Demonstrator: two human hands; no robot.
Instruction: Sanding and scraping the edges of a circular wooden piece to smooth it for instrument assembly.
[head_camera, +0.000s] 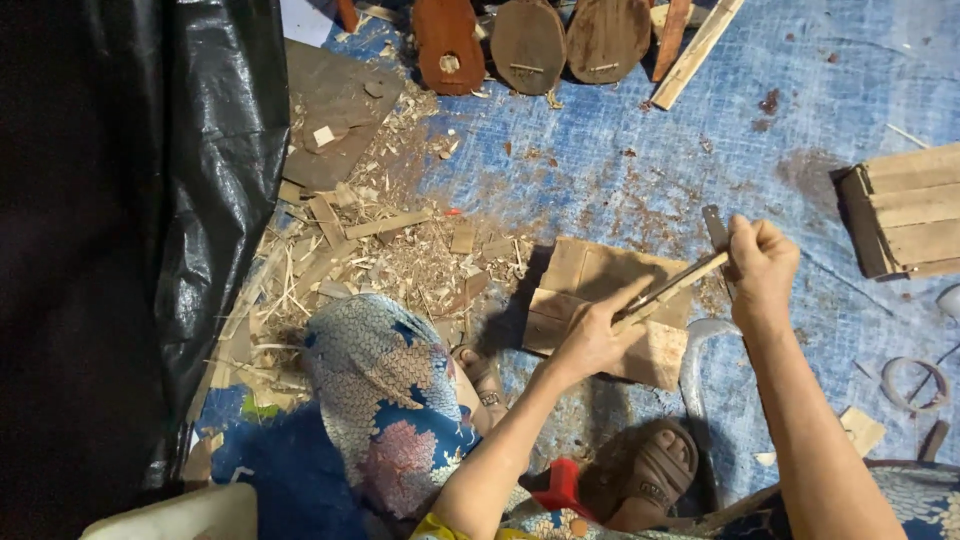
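Left hand (592, 338): arm stretched forward, fingers pinching the near end of a thin wooden strip (675, 288).
Right hand (762, 262): fist clenched on a knife (716, 232) laid against the strip.
Below: wooden block (590, 290) on blue tarp (620, 160).
Surroundings: shavings (390, 250) left; plank stack (905, 210) right.
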